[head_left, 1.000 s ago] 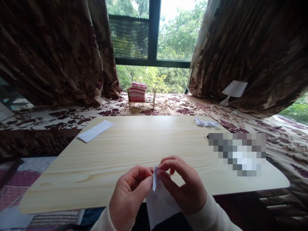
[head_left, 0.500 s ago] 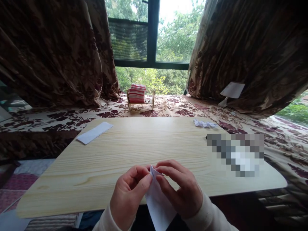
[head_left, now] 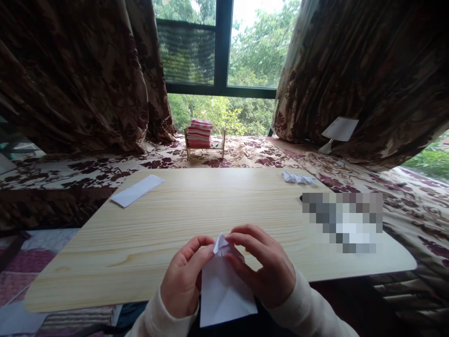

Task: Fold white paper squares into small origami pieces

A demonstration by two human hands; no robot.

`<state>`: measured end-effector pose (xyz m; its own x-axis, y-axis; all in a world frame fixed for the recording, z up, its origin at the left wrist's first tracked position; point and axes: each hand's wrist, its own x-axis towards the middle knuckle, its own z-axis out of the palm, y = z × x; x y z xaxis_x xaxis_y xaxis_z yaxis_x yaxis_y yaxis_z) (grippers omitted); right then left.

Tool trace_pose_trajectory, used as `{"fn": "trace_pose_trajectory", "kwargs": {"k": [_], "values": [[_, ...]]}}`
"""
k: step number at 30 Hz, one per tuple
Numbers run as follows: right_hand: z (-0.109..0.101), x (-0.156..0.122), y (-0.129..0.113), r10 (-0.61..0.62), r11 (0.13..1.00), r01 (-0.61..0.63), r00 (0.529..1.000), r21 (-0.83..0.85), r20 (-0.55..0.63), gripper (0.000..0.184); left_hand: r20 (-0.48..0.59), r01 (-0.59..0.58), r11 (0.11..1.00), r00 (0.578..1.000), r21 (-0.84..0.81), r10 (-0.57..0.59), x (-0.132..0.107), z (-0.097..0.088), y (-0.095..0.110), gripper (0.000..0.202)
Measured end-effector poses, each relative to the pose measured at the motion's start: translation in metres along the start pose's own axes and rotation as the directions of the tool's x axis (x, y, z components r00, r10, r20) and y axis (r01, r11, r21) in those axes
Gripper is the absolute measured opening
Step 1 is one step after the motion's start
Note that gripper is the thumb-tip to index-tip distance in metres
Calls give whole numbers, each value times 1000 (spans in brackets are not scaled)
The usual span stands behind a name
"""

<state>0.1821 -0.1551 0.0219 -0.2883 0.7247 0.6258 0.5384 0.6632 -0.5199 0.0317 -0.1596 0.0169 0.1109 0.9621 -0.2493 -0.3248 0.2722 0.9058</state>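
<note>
A sheet of white paper [head_left: 226,297] hangs between my hands at the near edge of the wooden table. Its top end is folded into a small pointed tip, while the lower part is flat with faint creases. My left hand [head_left: 184,276] pinches the left side of the folded tip between thumb and forefinger. On the other side, my right hand [head_left: 264,264] grips the right edge of the fold, thumb below and fingers above. Both thumbs sit close to the tip.
On the pale wooden table [head_left: 189,201] lie a folded white paper strip [head_left: 137,190] at far left and several small folded paper pieces [head_left: 298,178] at far right. A blurred-out item [head_left: 345,224] is at right. Behind stand a small rack with striped cloths [head_left: 199,133] and a white lamp [head_left: 339,129].
The paper has turned from a narrow, edge-on view to a broad face toward me, and its folded top has spread wider. Both hands keep their hold, slightly higher in view.
</note>
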Motion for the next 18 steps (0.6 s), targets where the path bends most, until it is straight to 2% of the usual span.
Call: {"fn": "trace_pose_trajectory", "kwargs": {"k": [3, 4, 11, 14, 18], "values": [[2, 1, 4, 22, 1000, -21, 1000, -15, 20, 21, 86, 120, 976, 991, -180, -106, -3, 3, 2, 28], [3, 1, 5, 27, 999, -27, 999, -19, 25, 21, 107, 125, 972, 989, -197, -106, -3, 3, 1, 30], [4, 1, 11, 27, 997, -21, 997, -78, 75, 19, 241, 54, 995, 970, -90, -31, 4, -4, -16, 45], [3, 2, 12, 31, 995, -23, 995, -92, 93, 18, 235, 27, 998, 972, -62, -12, 5, -4, -19, 44], [2, 2, 13, 13, 990, 2, 995, -140, 104, 17, 158, 1, 1000, 987, -13, 1, 6, -1, -17, 46]]}}
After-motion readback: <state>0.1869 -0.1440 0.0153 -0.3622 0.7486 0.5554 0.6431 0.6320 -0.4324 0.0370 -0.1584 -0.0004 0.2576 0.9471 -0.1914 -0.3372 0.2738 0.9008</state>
